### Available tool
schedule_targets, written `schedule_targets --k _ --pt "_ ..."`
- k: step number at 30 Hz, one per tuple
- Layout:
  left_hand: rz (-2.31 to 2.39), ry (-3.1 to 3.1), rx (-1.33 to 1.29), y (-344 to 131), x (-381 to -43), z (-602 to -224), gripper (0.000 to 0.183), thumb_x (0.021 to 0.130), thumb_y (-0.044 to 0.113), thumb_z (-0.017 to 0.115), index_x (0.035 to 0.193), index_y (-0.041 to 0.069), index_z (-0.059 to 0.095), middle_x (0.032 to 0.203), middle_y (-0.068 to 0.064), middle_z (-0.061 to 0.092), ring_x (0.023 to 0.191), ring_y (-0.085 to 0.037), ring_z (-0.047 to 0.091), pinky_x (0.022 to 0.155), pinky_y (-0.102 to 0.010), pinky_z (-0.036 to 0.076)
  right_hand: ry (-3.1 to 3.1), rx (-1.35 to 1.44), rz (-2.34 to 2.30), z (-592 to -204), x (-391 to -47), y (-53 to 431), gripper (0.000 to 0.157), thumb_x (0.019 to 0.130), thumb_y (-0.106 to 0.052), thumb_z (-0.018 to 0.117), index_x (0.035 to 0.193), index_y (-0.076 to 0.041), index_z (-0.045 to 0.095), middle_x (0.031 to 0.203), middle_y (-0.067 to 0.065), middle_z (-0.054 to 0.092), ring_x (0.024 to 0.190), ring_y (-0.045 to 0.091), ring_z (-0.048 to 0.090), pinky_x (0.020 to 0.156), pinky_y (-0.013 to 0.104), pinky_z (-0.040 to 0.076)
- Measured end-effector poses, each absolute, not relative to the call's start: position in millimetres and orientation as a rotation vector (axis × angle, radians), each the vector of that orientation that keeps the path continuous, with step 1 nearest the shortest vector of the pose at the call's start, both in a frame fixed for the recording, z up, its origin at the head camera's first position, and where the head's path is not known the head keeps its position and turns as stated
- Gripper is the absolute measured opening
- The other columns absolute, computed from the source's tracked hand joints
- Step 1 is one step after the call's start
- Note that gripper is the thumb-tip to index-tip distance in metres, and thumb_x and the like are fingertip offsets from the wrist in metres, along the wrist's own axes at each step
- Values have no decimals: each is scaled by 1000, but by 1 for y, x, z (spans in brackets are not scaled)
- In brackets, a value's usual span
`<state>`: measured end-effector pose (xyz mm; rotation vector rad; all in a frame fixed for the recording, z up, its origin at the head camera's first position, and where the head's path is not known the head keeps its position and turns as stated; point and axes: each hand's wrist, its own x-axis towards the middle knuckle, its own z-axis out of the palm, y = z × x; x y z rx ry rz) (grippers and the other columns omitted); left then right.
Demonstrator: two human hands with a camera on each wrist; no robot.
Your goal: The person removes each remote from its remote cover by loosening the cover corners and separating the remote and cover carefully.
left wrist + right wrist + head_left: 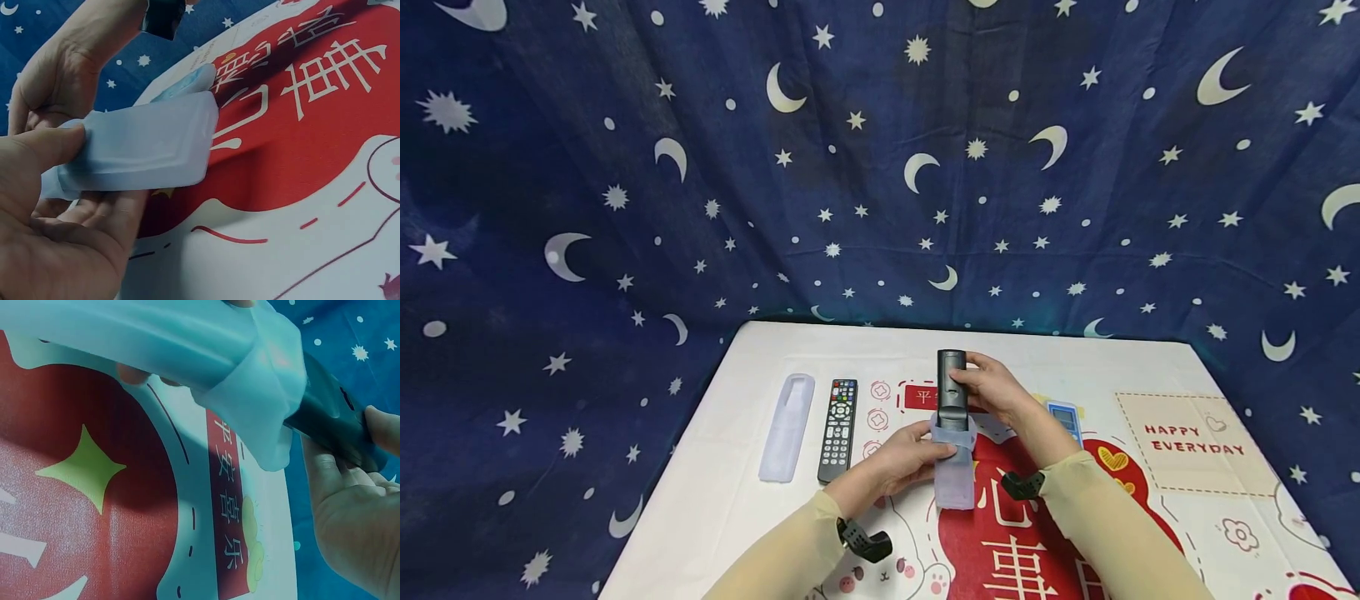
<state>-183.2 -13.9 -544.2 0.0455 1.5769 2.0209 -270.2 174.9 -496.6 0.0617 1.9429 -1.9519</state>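
Observation:
A black remote control [952,383] is partly inside a translucent silicone sleeve [955,487], its bare end pointing away from me. My right hand [992,387] grips that bare end between thumb and fingers. With thumb on top and fingers beneath, my left hand [910,458] holds the sleeve around its folded-back rim. In the left wrist view the sleeve's closed end [156,140] juts out past the left thumb. The right wrist view shows the flared, folded rim [269,394] of the sleeve around the remote [337,419].
To the left lie another black remote control [838,429], buttons up, and a second translucent sleeve [787,429]. A blue-and-white remote [1065,419] lies partly hidden behind the right forearm. A printed cloth [700,517] covers the table, and a dark starry curtain [880,167] hangs behind.

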Motion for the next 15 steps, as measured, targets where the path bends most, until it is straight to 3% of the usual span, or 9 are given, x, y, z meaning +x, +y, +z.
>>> schedule_targets --k 7,15 --pt "2016 1595 28 -13 -183 -546 41 95 10 71 133 0 60 109 -12 74 96 -23 72 83 -39 61 1946 64 -1963 -501 -274 175 60 102 -15 62 154 -1 35 132 26 56 96 24 68 88 42 59" --pt "2008 1604 28 -12 -183 -545 43 96 10 71 135 0 58 111 -11 73 99 -23 71 85 -38 60 1931 66 -2010 -503 -278 178 58 100 -12 63 151 2 37 123 24 60 91 21 69 79 37 61"
